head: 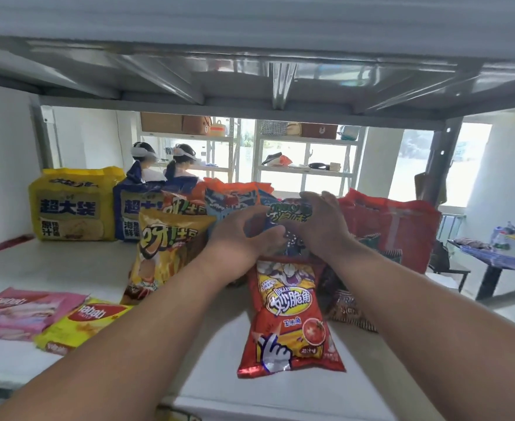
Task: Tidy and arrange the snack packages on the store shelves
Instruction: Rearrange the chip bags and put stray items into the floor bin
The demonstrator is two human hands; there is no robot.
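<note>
Nearest the lens, two bare forearms reaching over the white shelf. Far left, flat pink wafer pack and yellow wafer pack; behind, upright yellow bag and blue bag. Centre, orange chip bag leaning; left hand and right hand, fingers curled, gripping dark snack packet raised above flat red corn-snack bag. Right, upright red bag.
</note>
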